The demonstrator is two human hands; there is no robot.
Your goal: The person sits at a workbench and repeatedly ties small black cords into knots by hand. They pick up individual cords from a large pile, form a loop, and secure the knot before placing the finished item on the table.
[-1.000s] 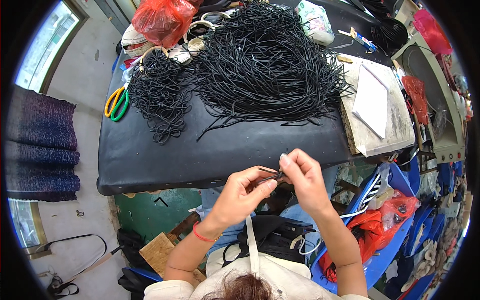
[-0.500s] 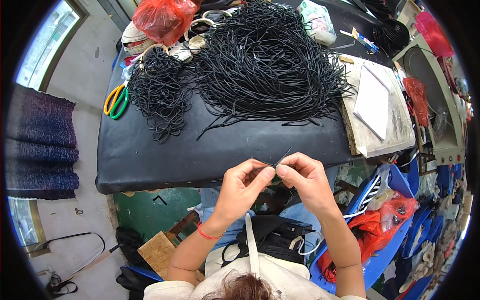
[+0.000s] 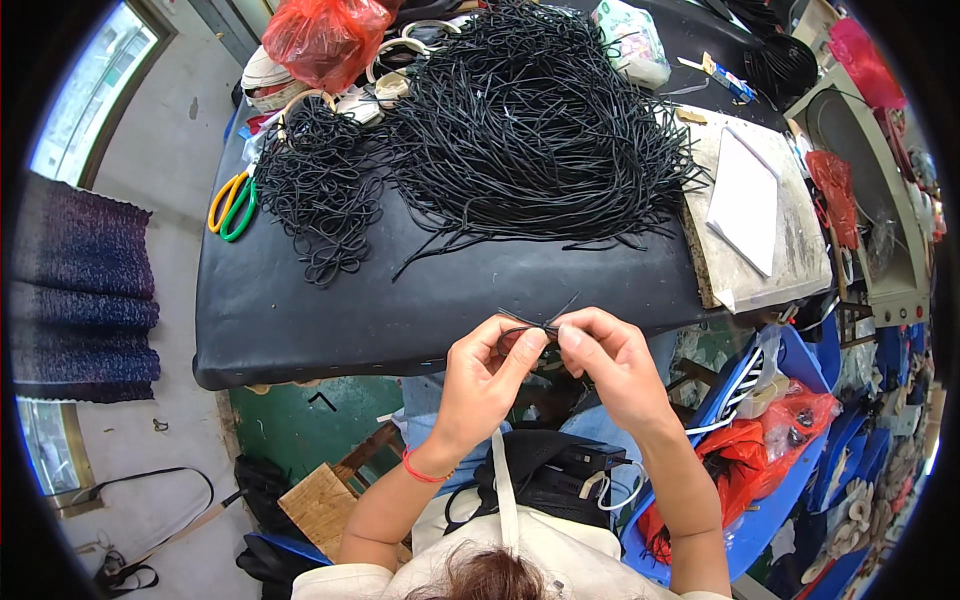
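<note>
A thin black cord [image 3: 514, 317] is pinched between thumb and fingers of both my hands, just in front of the table's near edge. My left hand [image 3: 482, 372] is closed on it, with a small loop showing by the fingers. Fingertips of my right hand [image 3: 617, 372] grip the same cord close beside the left thumb, and a free end sticks up between the hands. Beyond them lies a large heap of black cords [image 3: 540, 150]. Left of that heap is a smaller tangle of looped black cords [image 3: 318, 195], beside scissors [image 3: 238, 214] with yellow and green handles.
The black-covered table [image 3: 290, 325] carries a worn board [image 3: 710, 250] with white paper [image 3: 745, 205] on the right. A red plastic bag [image 3: 328, 40] sits at the back left. On my right stands a blue bin [image 3: 795, 352] holding red bags; a wooden stool [image 3: 318, 505] is low left.
The cord now shows a clearer loop at my left fingers. My right fingers have shifted slightly along it, a little apart from the left thumb.
</note>
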